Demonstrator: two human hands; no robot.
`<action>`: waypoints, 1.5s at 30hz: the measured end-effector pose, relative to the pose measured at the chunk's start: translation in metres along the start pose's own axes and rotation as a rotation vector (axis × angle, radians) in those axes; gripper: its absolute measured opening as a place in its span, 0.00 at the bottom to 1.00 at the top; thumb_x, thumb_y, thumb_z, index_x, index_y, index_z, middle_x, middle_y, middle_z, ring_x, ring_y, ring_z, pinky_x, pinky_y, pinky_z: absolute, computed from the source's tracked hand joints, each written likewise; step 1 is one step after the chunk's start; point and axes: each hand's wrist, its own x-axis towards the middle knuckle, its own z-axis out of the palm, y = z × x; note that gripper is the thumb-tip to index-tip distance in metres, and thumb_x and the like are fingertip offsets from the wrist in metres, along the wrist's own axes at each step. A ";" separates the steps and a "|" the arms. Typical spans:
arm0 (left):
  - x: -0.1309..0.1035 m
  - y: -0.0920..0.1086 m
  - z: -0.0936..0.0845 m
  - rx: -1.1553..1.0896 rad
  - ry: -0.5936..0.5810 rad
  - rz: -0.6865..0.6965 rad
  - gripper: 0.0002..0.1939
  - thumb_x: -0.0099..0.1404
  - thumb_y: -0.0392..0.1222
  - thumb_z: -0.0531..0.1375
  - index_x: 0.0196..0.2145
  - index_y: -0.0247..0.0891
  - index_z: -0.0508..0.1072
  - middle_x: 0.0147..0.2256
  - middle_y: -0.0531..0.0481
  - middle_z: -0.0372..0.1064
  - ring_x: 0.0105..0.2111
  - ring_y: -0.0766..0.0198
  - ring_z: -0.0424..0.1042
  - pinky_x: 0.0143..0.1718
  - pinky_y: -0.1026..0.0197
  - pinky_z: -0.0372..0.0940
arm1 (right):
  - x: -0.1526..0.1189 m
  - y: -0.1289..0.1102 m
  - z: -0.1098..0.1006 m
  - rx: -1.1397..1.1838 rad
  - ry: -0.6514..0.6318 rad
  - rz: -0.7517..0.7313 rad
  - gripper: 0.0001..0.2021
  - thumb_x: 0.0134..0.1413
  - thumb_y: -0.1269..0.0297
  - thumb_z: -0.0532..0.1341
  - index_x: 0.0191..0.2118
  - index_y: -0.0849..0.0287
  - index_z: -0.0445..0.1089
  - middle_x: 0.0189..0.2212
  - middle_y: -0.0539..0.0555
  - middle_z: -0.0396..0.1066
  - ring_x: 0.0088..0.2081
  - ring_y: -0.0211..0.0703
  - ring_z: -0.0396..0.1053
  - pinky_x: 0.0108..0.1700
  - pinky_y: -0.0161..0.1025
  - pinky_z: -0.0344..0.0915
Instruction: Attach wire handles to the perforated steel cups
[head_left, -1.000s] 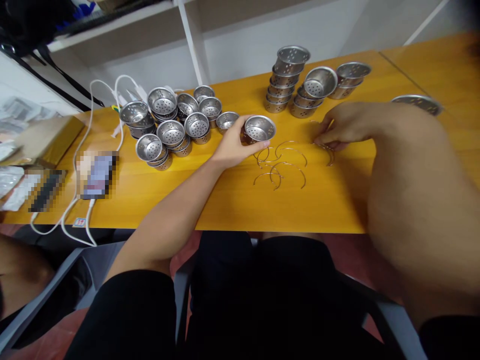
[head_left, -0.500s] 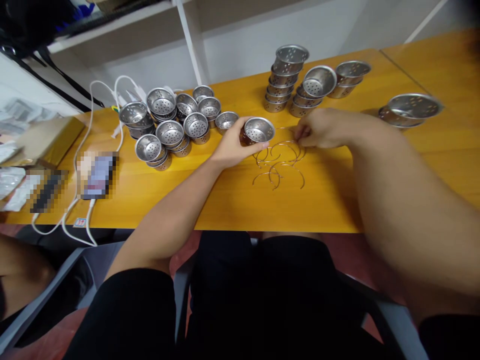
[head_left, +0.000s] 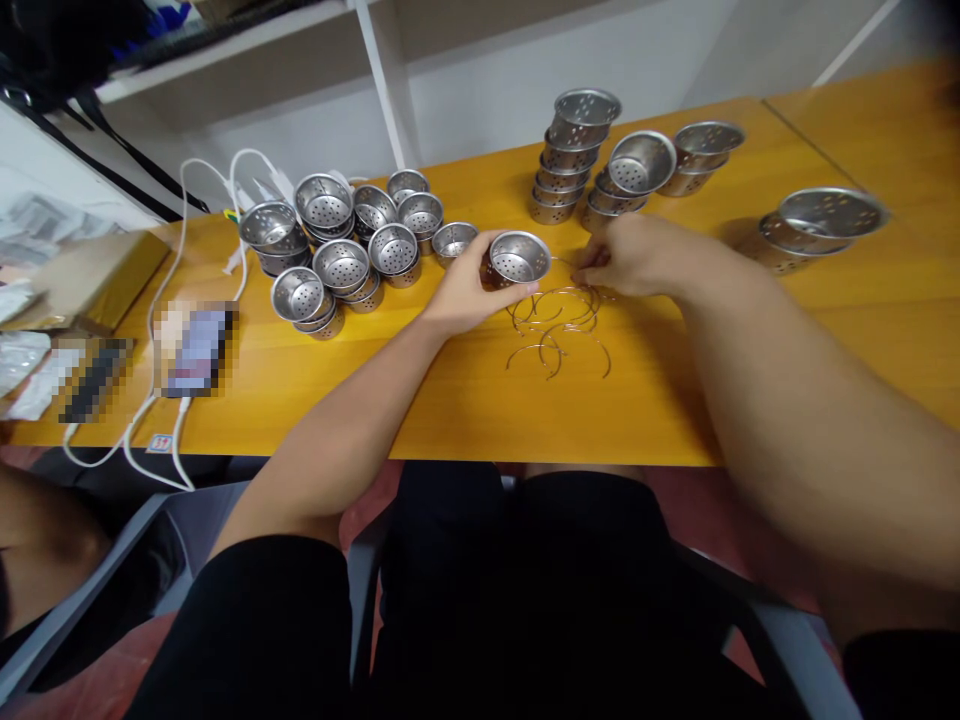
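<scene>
My left hand (head_left: 466, 290) is closed around a small metal cup with holes (head_left: 519, 262), its open top facing up. Just right of that cup, my right hand (head_left: 622, 258) has thumb and fingers pinched together on a thin curved wire (head_left: 561, 261); most of this wire is hidden by the fingers. Below both hands, several loose curved wires (head_left: 559, 340) lie overlapping on the yellow wooden table (head_left: 465, 400).
Several perforated cups (head_left: 341, 265) stand in short stacks at left. Behind my right hand are a taller stack (head_left: 566, 170) and more cups (head_left: 703, 155); another stack (head_left: 817, 225) is at far right. A phone (head_left: 199, 350), white cables (head_left: 180, 240) and a cardboard box (head_left: 90, 280) lie left.
My right hand has moved slightly left, closer to the held cup. My left hand and its cup have stayed nearly still.
</scene>
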 end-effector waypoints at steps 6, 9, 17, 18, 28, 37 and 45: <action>0.008 -0.030 0.004 -0.111 0.014 0.104 0.38 0.68 0.54 0.78 0.66 0.38 0.69 0.67 0.30 0.79 0.66 0.43 0.83 0.71 0.42 0.80 | 0.002 -0.007 0.006 -0.047 -0.020 -0.021 0.06 0.69 0.69 0.68 0.37 0.58 0.82 0.33 0.62 0.82 0.36 0.58 0.79 0.39 0.50 0.72; 0.015 -0.047 0.006 -0.175 0.020 0.164 0.43 0.65 0.62 0.81 0.65 0.37 0.70 0.65 0.31 0.80 0.64 0.42 0.84 0.69 0.41 0.81 | 0.006 -0.011 0.012 -0.103 -0.041 -0.013 0.08 0.70 0.62 0.70 0.37 0.58 0.81 0.31 0.65 0.79 0.38 0.66 0.82 0.39 0.53 0.74; 0.018 -0.058 0.008 -0.175 0.026 0.229 0.44 0.68 0.65 0.80 0.67 0.38 0.70 0.65 0.31 0.80 0.64 0.42 0.84 0.69 0.40 0.81 | 0.001 -0.014 0.009 0.009 0.029 -0.068 0.06 0.70 0.67 0.70 0.37 0.53 0.78 0.38 0.62 0.84 0.41 0.62 0.82 0.43 0.53 0.75; 0.019 -0.059 0.008 -0.165 0.027 0.234 0.43 0.68 0.64 0.80 0.67 0.37 0.70 0.65 0.31 0.79 0.64 0.42 0.84 0.69 0.40 0.81 | 0.000 -0.013 0.007 0.068 0.051 -0.090 0.04 0.69 0.71 0.70 0.40 0.55 0.79 0.40 0.62 0.85 0.41 0.60 0.82 0.44 0.52 0.75; 0.026 -0.078 0.011 -0.115 0.053 0.237 0.50 0.69 0.71 0.78 0.73 0.40 0.65 0.70 0.30 0.74 0.71 0.39 0.80 0.75 0.34 0.76 | -0.009 -0.012 0.001 0.319 0.310 -0.151 0.08 0.70 0.80 0.67 0.46 0.61 0.81 0.41 0.63 0.84 0.37 0.48 0.75 0.48 0.48 0.73; 0.027 -0.078 0.009 -0.144 0.045 0.209 0.53 0.65 0.79 0.77 0.70 0.41 0.66 0.68 0.33 0.74 0.68 0.39 0.80 0.74 0.31 0.76 | 0.005 0.000 0.015 0.557 0.513 -0.252 0.12 0.64 0.82 0.68 0.44 0.55 0.74 0.37 0.55 0.78 0.35 0.43 0.72 0.41 0.43 0.68; 0.031 -0.089 0.011 -0.126 0.058 0.220 0.56 0.63 0.83 0.77 0.69 0.44 0.62 0.67 0.35 0.72 0.70 0.38 0.78 0.75 0.28 0.74 | 0.015 0.006 0.023 0.629 0.513 -0.310 0.15 0.61 0.83 0.69 0.44 0.54 0.76 0.35 0.53 0.76 0.33 0.46 0.71 0.40 0.46 0.67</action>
